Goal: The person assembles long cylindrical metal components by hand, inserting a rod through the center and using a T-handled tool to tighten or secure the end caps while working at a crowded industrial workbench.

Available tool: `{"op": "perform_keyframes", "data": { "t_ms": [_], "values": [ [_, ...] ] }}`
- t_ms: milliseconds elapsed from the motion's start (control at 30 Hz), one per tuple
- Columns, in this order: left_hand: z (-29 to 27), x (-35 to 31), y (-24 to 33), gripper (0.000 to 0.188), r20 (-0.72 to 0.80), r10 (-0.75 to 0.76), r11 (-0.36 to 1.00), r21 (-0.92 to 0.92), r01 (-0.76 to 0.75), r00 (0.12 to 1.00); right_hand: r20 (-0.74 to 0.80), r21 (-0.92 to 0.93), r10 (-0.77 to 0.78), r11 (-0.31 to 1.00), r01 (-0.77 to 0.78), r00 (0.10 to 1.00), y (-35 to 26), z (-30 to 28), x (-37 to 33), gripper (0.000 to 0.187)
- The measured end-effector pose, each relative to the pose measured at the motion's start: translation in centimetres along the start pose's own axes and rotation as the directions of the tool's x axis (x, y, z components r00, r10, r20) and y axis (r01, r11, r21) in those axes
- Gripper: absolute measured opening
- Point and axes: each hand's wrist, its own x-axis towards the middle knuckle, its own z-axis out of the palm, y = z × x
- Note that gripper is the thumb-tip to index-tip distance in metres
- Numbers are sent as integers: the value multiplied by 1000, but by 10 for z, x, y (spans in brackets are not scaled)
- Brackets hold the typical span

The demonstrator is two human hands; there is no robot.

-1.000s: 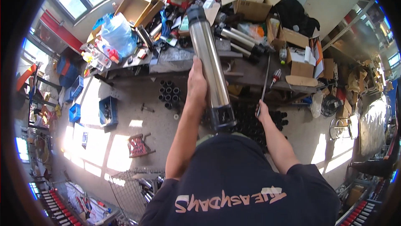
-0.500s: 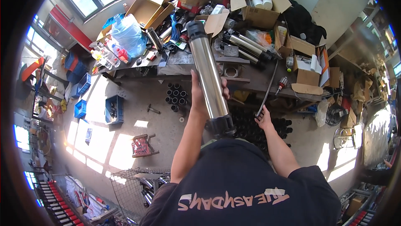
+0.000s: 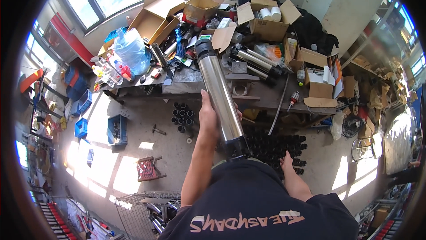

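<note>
My left hand (image 3: 209,118) is wrapped round a shiny metal cylinder (image 3: 219,93) with black end caps. The cylinder slants upward, its near cap close to my chest and its far cap over the bench. A thin metal rod (image 3: 279,107) lies on the bench with one end jutting past the front edge. My right hand (image 3: 287,162) is apart from the rod, lower down by my side, with its fingers partly spread and nothing visible in them. Below it on the floor are many black ring-like parts (image 3: 273,144).
The workbench (image 3: 186,88) is cluttered with cardboard boxes (image 3: 270,22), more metal cylinders (image 3: 255,58), bottles and a red-handled screwdriver (image 3: 293,99). On the floor are blue bins (image 3: 117,130), a hammer (image 3: 158,130), a small stool (image 3: 148,169) and a wire cart (image 3: 137,209).
My right hand has let go of the metal rod and drawn back toward my body. The rod stays on the bench. The cylinder has come slightly lower in view, still in my left hand.
</note>
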Motion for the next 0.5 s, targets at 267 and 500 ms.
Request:
{"op": "perform_keyframes", "data": {
  "t_ms": [267,500],
  "values": [
    [-10,6,4,70,46,18,1000,-13,-17,999,-38,-182,-14,983,6,999,22,-27,-23,43],
    [-18,23,-11,70,278,-23,917,-377,131,960,122,-303,-92,945,126,988,-2,13,-38,41]
  ]
}}
